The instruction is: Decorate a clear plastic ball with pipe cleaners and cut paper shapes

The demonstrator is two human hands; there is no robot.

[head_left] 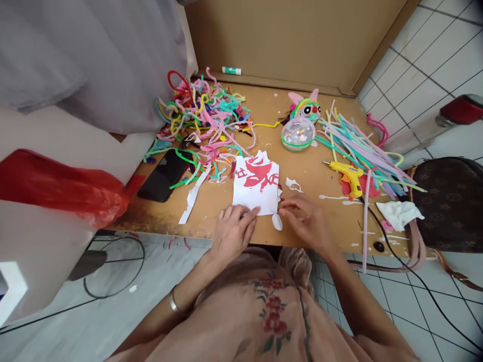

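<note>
A white sheet of paper (245, 198) with cut edges and a red printed pattern lies near the table's front edge. My left hand (232, 231) rests on its lower left part, fingers laid over the paper and the index finger stretched along the bottom. Beside the right edge, my right hand (307, 221) has its fingers curled, thumb and fingertips close together; anything small between them is hidden. Just by the thumb lies a small white oval paper piece (277, 221). A torn paper scrap (293, 184) sits a little beyond the right hand.
Tangled pipe cleaners (211, 115) heap at the back left, near a black phone (166, 175) and a paper strip (194, 196). On the right are a yellow glue gun (349, 176), straight pipe cleaners (362, 143), a clear bowl (298, 134), a decorated animal head (306, 108) and a brown bag (449, 201).
</note>
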